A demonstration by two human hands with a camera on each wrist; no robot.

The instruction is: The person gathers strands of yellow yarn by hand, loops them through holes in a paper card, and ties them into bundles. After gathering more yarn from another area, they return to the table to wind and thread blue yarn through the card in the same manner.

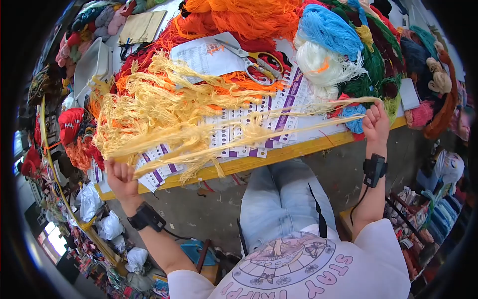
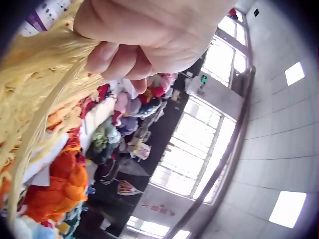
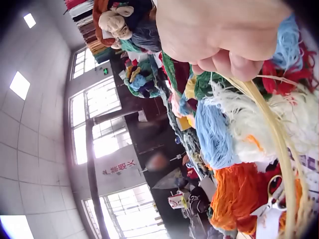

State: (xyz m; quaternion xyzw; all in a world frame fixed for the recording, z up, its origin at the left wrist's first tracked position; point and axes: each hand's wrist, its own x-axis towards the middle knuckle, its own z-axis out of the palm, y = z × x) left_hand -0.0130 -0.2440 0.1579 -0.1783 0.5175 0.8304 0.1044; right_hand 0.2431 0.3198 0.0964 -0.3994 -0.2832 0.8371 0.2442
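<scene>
A pale yellow skein of yarn (image 1: pixel 294 130) is stretched between both hands over the table's front edge, its strands split into two bands with a tangled clump midway. At the left end, my left hand (image 1: pixel 121 179) grips the strands in curled fingers. My right hand (image 1: pixel 376 123), held higher at the right, has its fingers curled round the other end. In the left wrist view, yellow yarn (image 2: pixel 55 50) runs out of the fist (image 2: pixel 144 35) and fans downward. The right wrist view has a narrow yellow bundle (image 3: pixel 271 119) leaving the fist (image 3: pixel 219 30).
More loose yellow yarn (image 1: pixel 154 107) heaps on the table near the left hand. Behind it lie scissors (image 1: pixel 251 62) on paper (image 1: pixel 209 60) and orange yarn (image 1: pixel 244 20). Blue yarn (image 1: pixel 331 32) and white yarn (image 1: pixel 323 60) sit back right. Printed cards (image 1: pixel 279 114) line the yellow table edge (image 1: pixel 279 158).
</scene>
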